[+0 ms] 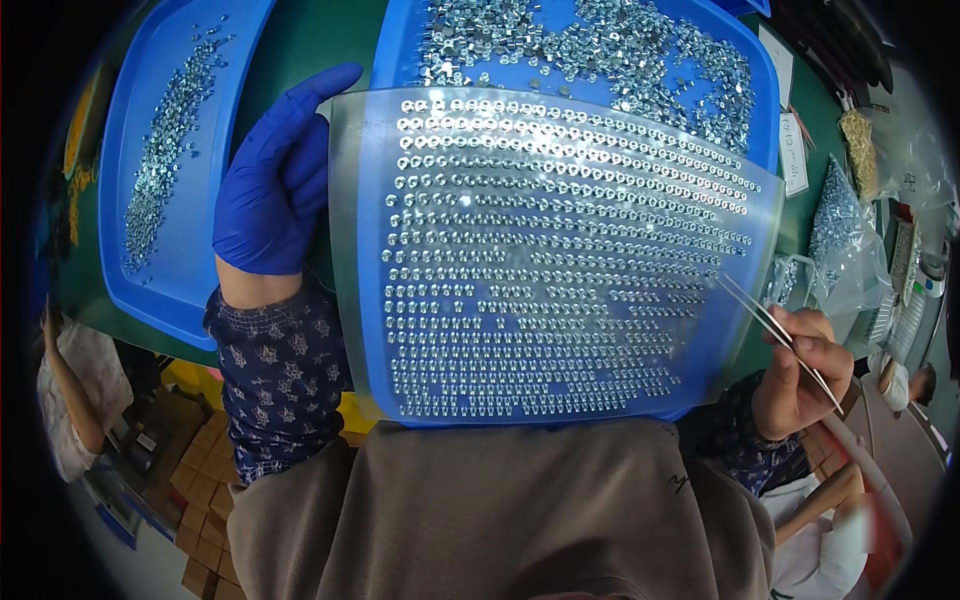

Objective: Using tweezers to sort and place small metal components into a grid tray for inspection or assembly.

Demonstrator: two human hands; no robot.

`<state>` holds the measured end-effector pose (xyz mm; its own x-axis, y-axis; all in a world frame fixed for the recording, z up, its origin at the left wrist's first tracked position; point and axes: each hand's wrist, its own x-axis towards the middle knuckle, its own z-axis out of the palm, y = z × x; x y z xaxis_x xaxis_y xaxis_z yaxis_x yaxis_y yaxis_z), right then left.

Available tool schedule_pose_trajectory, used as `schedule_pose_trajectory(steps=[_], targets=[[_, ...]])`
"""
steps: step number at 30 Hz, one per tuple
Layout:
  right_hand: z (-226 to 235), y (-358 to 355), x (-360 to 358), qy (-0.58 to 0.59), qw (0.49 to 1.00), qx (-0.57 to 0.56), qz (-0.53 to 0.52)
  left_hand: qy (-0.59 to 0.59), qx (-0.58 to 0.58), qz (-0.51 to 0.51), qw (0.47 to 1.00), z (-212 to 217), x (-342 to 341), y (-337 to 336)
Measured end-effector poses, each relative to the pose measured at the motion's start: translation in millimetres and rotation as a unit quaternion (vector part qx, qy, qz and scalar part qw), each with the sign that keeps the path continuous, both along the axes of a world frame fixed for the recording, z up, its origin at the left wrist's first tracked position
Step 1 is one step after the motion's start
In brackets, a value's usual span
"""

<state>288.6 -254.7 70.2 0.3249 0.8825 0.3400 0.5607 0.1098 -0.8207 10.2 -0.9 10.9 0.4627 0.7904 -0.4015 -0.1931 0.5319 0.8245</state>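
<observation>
A clear flat sheet (pixel 360 250) carries many rows of small round shiny metal pieces (pixel 560 270), with gaps in several lower rows. It lies over a blue tray. My left hand (pixel 270 185), in a blue glove, is at the sheet's upper left edge. Its forefinger stretches out along the top corner and the other fingers bend loosely; I see nothing held in it. My bare right hand (pixel 805 375) is closed around a pair of thin metal tweezers (pixel 768 322). The tweezer tips point at the right ends of the middle rows; whether they grip a piece is too small to tell.
The blue tray (pixel 395 45) behind the sheet holds a heap of loose metal pieces. Another blue tray (pixel 215 290) at left has a smaller pile. Clear bags of pieces (pixel 840 225) lie at right on the green table (pixel 305 45). Other people sit at both sides.
</observation>
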Motion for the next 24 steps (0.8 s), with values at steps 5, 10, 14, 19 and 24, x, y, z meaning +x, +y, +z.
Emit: schedule_pose_trajectory(steps=[5, 10, 14, 19, 24], targets=[[-4.3, -10.7, 0.2, 0.037, 0.998, 0.002, -0.053, 0.005, -0.001, -0.007, 1.000, 0.8, 0.7, 0.8], [-1.3, -7.4, -6.4, 0.028, 0.999, -0.012, -0.033, 0.024, -0.008, 0.004, 1.000, 3.3, 1.6, 1.1], [1.5, 2.5, -14.0, -0.016, 0.999, -0.021, 0.033, 0.016, -0.008, 0.005, 1.000, 2.5, 1.0, -0.4], [3.8, 6.5, -14.4, -0.038, 0.996, -0.034, 0.074, 0.012, -0.004, 0.004, 1.000, 2.0, 1.9, -0.1], [2.9, 9.4, -11.5, -0.049, 0.992, -0.020, 0.113, 0.009, -0.003, 0.007, 1.000, 2.3, 2.4, -0.2]])
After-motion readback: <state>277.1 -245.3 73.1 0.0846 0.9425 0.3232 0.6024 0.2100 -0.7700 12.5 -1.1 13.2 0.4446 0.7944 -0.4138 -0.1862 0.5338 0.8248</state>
